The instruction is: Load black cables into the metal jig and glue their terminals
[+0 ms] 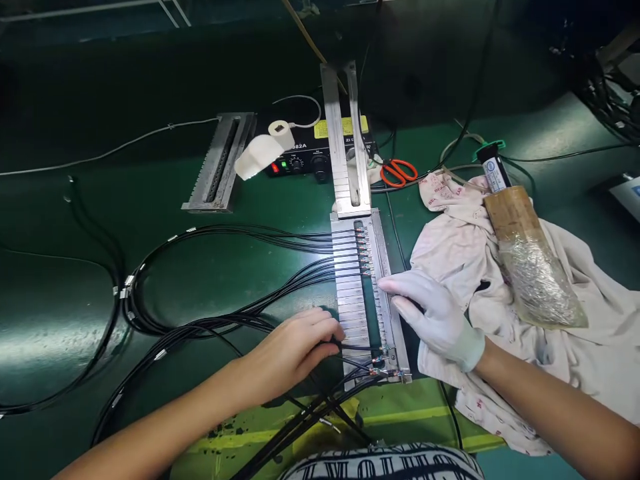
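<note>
A slotted metal fixture (353, 310) lies in front of me, its left side cut with parallel grooves. Several black cables (300, 277) rest in the upper grooves, their small metal-tipped ends (364, 252) lined up past the central slot. My left hand (310, 340), bare, pinches a black cable at the fixture's left edge. That cable's end (383, 350) reaches across to the right side, above more loose cable ends (387, 373). My right hand (433, 310) wears a white glove, thumb and forefinger stretched apart; the fingertips are at the fixture's right rail, with nothing visible between them.
Bundled cable loops (133, 287) spread left. Behind stand another metal fixture (220, 163), an upright slotted one (345, 147), a black control box (305, 163) and a white lamp-like piece (263, 155). Orange-handled scissors (399, 173), a cloth (450, 233) and a plastic-wrapped block (537, 267) lie right.
</note>
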Demonstrator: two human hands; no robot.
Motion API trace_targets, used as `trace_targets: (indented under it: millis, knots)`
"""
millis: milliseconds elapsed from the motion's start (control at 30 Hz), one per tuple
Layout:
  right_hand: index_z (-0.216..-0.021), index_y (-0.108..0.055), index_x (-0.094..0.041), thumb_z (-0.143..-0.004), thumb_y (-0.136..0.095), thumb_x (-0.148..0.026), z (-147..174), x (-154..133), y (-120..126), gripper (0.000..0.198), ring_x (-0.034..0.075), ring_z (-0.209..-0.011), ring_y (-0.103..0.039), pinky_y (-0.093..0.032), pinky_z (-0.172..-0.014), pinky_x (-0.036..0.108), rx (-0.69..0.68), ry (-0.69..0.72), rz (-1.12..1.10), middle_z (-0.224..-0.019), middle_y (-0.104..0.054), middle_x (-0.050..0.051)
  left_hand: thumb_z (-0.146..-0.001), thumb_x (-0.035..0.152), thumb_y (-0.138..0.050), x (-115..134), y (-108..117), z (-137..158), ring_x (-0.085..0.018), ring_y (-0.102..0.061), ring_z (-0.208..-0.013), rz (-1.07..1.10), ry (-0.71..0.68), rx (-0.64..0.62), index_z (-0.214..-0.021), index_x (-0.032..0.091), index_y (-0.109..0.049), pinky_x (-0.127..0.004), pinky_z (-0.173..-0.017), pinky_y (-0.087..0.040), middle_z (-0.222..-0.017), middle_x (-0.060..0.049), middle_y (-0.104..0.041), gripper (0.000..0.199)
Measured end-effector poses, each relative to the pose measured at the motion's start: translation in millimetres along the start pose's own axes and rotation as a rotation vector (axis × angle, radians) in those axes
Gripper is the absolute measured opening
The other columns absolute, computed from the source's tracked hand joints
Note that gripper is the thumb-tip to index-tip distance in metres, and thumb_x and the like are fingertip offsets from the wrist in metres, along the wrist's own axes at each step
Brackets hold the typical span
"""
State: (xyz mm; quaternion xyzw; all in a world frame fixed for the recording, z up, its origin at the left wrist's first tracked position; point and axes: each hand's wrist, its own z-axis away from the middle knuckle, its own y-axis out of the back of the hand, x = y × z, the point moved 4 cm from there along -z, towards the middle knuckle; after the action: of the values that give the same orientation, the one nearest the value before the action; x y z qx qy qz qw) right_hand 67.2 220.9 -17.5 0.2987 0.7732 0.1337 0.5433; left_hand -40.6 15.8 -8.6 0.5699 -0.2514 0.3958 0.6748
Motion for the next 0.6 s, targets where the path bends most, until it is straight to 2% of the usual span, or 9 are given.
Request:
trace_targets:
  millis: [100,200,300,433,600]
  knots:
    - [-0.122,-0.062,-0.022,-0.099,-0.052,-0.013,1.9,7.4,1.4,0.027,0.013,-0.111,-0.061,-0.049,-0.1,0.03,0.028,-0.072,-0.027,-0.118,-0.066,0.002,-0.103,0.02,-0.043,-6.5,12.3,-6.1,-0.013,-0.05,-0.088,0.02,-0.014,0.108,-0.096,0.018,-0.056,-0.024,-0.076,-0.04,-0.094,-0.002,-0.055,0.015]
    - [-0.121,-0.064,-0.024,-0.1,-0.051,-0.017,3.5,15.6,2.8,0.025,0.012,-0.111,-0.061,-0.048,-0.102,0.027,0.053,-0.163,-0.024,-0.118,-0.066,0.0,-0.103,0.019,-0.043,-12.7,23.8,-12.4,-0.014,-0.048,-0.087,-0.111,-0.02,0.227,-0.097,0.017,-0.053,-0.025,-0.077,-0.041,-0.094,-0.003,-0.054,0.012]
    - [-0.121,-0.064,-0.025,-0.101,-0.051,-0.02,4.1,19.3,3.3,0.024,0.011,-0.112,-0.06,-0.046,-0.104,0.026,0.058,-0.204,-0.019,-0.119,-0.066,-0.001,-0.102,0.02,-0.044,-18.3,21.8,-22.2,-0.016,-0.049,-0.087,-0.2,-0.024,0.214,-0.101,0.016,-0.051,-0.027,-0.075,-0.042,-0.095,-0.004,-0.054,0.009]
    - [-0.121,-0.064,-0.025,-0.101,-0.051,-0.02,3.7,18.6,3.2,0.024,0.009,-0.114,-0.059,-0.045,-0.104,0.023,0.043,-0.213,-0.029,-0.12,-0.065,-0.002,-0.102,0.016,-0.042,-17.9,14.6,-30.6,-0.016,-0.052,-0.089,-0.19,-0.062,0.193,-0.109,0.016,-0.052,-0.027,-0.077,-0.044,-0.1,-0.005,-0.054,0.013]
    - [-0.121,-0.064,-0.025,-0.101,-0.052,-0.019,3.2,18.7,2.8,0.025,0.009,-0.113,-0.06,-0.046,-0.105,0.023,0.04,-0.227,-0.036,-0.119,-0.066,-0.002,-0.1,0.012,-0.048,-19.3,25.2,-30.9,-0.011,-0.055,-0.087,-0.196,-0.151,0.318,-0.109,0.017,-0.057,-0.021,-0.077,-0.045,-0.096,-0.002,-0.057,0.013]
